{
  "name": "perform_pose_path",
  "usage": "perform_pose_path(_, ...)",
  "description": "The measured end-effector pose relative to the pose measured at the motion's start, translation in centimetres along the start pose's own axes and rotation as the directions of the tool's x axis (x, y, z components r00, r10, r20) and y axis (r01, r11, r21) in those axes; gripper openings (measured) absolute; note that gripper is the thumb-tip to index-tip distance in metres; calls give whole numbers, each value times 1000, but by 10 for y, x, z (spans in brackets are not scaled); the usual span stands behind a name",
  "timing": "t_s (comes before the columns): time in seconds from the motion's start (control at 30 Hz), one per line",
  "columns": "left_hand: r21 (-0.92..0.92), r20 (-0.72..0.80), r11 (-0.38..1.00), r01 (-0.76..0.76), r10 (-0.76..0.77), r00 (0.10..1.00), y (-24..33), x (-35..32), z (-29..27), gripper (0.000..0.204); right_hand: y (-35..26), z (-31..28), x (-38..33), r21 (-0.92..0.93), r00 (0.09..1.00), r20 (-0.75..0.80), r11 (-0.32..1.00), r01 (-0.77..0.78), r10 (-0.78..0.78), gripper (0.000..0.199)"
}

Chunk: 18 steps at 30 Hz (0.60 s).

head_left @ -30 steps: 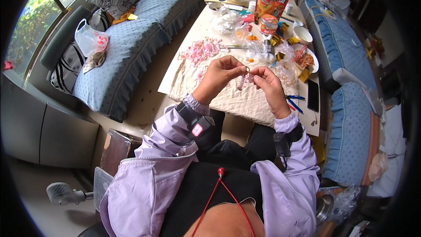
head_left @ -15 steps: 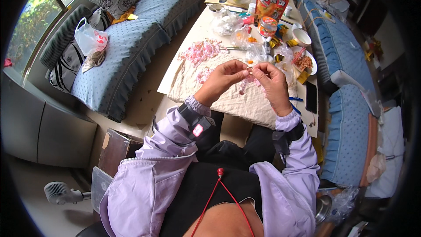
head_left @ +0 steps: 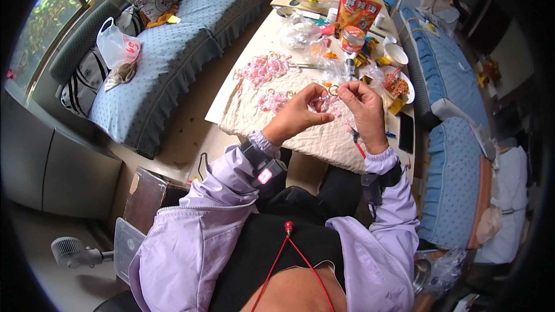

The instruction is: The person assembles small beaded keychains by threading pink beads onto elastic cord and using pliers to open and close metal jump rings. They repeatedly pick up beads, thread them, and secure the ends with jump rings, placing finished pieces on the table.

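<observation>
Above the cream cloth (head_left: 277, 133), my left hand (head_left: 298, 114) and my right hand (head_left: 365, 112) face each other, fingertips a small gap apart. A small gold-coloured ring (head_left: 332, 89) sits between the fingertips, pinched by my right hand. Pink beads (head_left: 319, 104) show inside the curl of my left hand's thumb and fingers, apparently joined to the ring. More pink beads show between the hands. A red-handled tool (head_left: 359, 149) is just below my right hand; its upper end is partly hidden. Pink beaded strands (head_left: 266, 69) lie heaped beyond my left hand, with a smaller pile closer in.
Farther along the table stand an orange-lidded jar (head_left: 352, 39), a red food pouch (head_left: 355, 8), clear plastic bags (head_left: 298, 33) and a white bowl (head_left: 395, 53). A plate of brown bits (head_left: 399, 86) and a black phone (head_left: 406, 133) lie to the right. Blue-covered sofas (head_left: 173, 52) flank the table.
My hands have parted slightly, and the ring shows more clearly between them. Beads that hung under the fingertips now show inside my left hand's curl. The red-handled tool has come into sight.
</observation>
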State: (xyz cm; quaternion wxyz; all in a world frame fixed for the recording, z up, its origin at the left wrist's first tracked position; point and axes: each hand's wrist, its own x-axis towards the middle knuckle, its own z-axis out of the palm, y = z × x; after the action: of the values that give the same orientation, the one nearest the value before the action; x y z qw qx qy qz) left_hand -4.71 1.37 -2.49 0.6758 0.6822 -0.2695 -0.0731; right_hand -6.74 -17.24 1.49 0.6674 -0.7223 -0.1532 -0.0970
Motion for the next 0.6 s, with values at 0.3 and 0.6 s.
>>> perform_pose_path(0.3,-274,40,956,103,-96,995,-7,-5,-4,35,-5,3,1,-56,999,-38,998,31,-33,16)
perform_pose_path(0.6,-505,147,853,130,-64,987,-15,-9,-9,41,-7,1,3,-55,999,-33,998,16,-18,14)
